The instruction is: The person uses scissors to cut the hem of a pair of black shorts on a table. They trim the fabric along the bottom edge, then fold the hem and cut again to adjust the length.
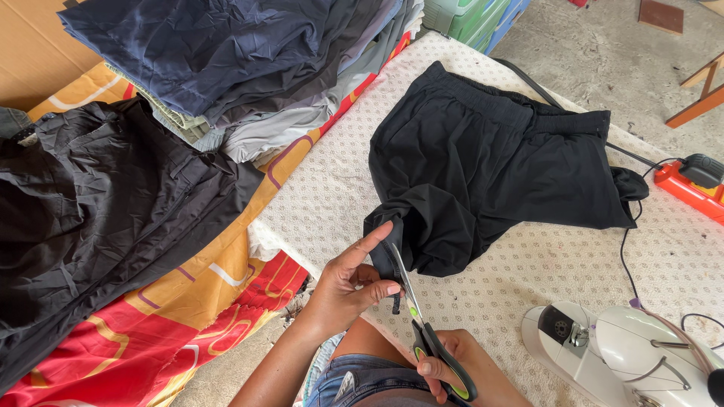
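Pinching hem of black fabric shorts (490,166) at bench (528,271) edge w/ left hand (343,290); right hand (445,365) grips green-handled scissors (430,339), blades at hem. Risk: fingertips v. close to blades, slip could nick them.

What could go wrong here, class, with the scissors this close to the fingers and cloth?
1. The scissors blades sit right beside the left hand pinching the shorts; a finger might get nicked.
2. The bunched hem could let the blades catch extra fabric.
3. The right hand works near the sewing machine, which it may bump.
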